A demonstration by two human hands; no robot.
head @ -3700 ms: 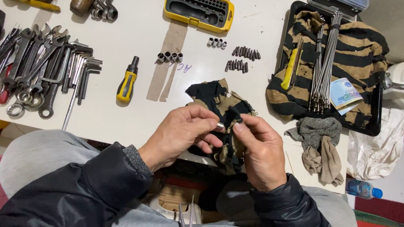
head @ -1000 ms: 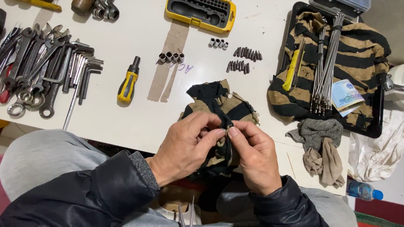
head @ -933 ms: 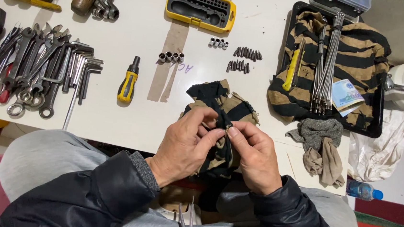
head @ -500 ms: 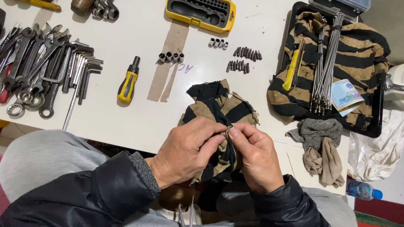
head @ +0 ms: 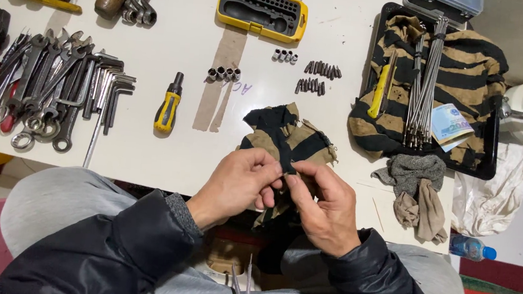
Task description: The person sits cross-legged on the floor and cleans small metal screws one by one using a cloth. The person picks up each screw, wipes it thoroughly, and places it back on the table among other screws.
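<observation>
My left hand and right hand were close together, fingertips pinching the striped rag at the bench edge. I could not tell what small thing hid inside the fold. The yellow screwdriver lay just past my left hand, within easy reach.
</observation>
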